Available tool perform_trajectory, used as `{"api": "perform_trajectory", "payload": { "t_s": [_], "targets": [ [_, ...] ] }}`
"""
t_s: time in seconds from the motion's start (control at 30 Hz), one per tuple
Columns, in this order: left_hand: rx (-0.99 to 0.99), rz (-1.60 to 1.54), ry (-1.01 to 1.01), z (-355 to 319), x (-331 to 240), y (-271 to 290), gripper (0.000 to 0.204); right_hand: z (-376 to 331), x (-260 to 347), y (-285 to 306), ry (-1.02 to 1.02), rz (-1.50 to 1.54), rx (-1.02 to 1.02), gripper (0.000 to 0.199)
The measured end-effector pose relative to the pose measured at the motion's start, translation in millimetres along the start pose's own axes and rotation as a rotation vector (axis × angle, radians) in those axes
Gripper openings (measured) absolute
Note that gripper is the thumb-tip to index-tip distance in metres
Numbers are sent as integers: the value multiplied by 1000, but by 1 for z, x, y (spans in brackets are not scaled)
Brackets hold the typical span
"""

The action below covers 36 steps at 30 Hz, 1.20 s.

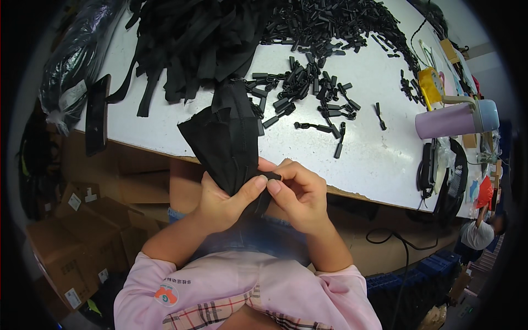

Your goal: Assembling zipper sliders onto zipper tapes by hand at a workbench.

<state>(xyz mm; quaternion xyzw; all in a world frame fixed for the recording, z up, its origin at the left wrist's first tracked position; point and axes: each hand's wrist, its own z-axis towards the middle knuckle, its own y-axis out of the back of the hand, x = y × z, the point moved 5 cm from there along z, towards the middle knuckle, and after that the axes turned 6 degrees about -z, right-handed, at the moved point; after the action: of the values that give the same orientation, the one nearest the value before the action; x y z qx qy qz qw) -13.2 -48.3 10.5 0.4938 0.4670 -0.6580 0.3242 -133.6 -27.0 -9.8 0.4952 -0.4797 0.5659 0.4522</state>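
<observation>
A black fabric piece with a zipper (pixel 236 124) hangs over the table's front edge, its upper end lying on the white tabletop. My left hand (pixel 223 203) is closed around its lower part, thumb on top. Close beside it, my right hand (pixel 301 199) pinches a small black end of the piece between thumb and fingertips. Both thumb tips almost meet there. Whether that end is zipper tape or a slider, I cannot tell. Loose black zipper pulls (pixel 300 80) lie scattered on the table beyond my hands, and a single pull (pixel 380 116) lies apart to the right.
A heap of black strips (pixel 203 38) covers the back left, with a large pile of zipper pulls (pixel 335 22) beside it. A dark phone-like slab (pixel 97 115) overhangs the left edge. At right are a lilac tumbler (pixel 445 122) and a yellow object (pixel 430 85). Cardboard boxes (pixel 82 247) stand below left.
</observation>
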Motion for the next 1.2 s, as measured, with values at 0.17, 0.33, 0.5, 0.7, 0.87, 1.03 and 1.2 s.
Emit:
{"api": "perform_trajectory", "payload": {
  "t_s": [0.17,0.33,0.5,0.7,0.87,1.03,1.2],
  "targets": [
    [5,17,-16,-1,2,3,15,-1,1,-4,-88,125,31,5],
    [-49,-197,214,-2,8,7,14,-1,19,1,326,-283,-162,6],
    [-69,9,66,-2,0,3,13,7,11,-1,23,-177,24,9],
    [-101,-41,173,-1,11,14,13,5,25,-13,155,-584,133,15],
    [50,120,145,-7,19,6,15,10,43,-7,462,-629,-148,19],
    [62,-100,182,-6,16,1,20,8,32,4,219,-376,-38,11],
    [-34,-166,104,-4,11,3,14,2,9,1,-75,86,-42,4]
  ]
}}
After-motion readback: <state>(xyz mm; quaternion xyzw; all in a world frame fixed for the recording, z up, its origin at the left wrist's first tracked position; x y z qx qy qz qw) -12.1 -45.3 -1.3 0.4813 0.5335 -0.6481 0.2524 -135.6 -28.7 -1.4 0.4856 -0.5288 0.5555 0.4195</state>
